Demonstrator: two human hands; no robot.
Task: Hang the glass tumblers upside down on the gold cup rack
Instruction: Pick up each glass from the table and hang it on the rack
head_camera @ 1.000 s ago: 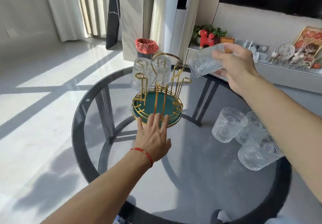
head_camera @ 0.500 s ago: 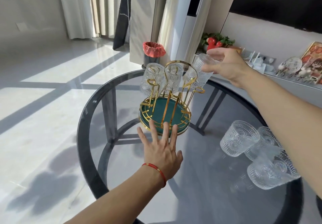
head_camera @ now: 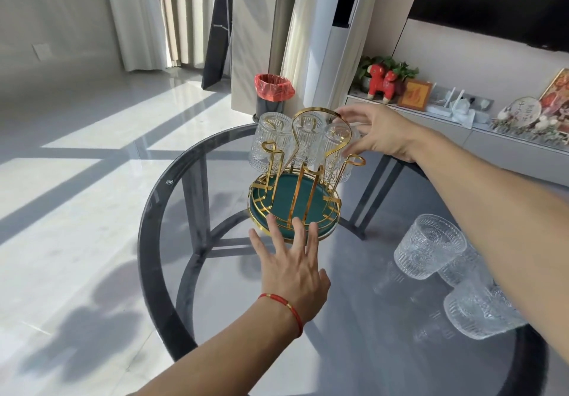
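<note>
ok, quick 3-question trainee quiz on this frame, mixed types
1. How many tumblers hang on the rack?
2. True or false: the left hand grips a tumbler.
3. The right hand is at: A) the table tumblers, B) the rightmost hung tumbler, C) the bin.

Key
1. Three, all upside down.
2. False: it is open, fingers spread, fingertips at the rack's near rim.
3. B. Its fingers are around that tumbler; whether they have let go is unclear.
</note>
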